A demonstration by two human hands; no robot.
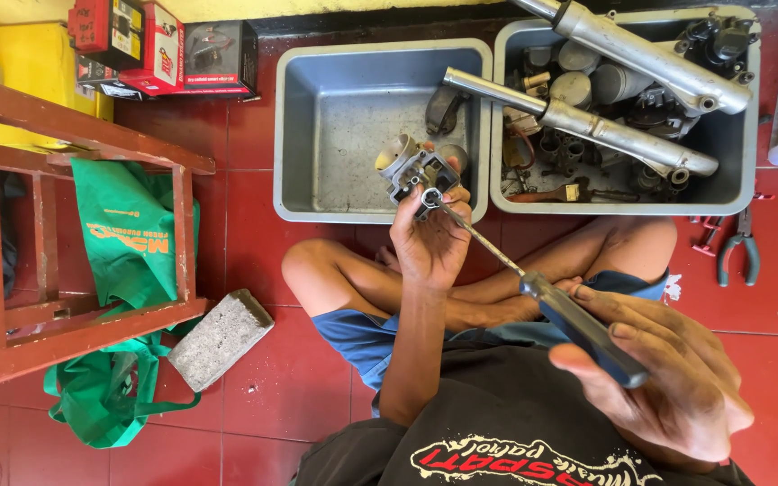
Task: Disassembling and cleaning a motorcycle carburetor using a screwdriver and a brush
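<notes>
The left hand [429,243] holds a small metal carburetor [411,168] just above the near rim of the empty grey tray [335,117], while the right hand [668,369] grips a screwdriver [533,288] whose tip sits on it. The carburetor looks still assembled, so the unscrewing seems barely begun.

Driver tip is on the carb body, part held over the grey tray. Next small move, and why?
Probably turn the screwdriver with the right hand: its tip looks seated on the carburetor, which the left hand grips above the grey tray.
</notes>
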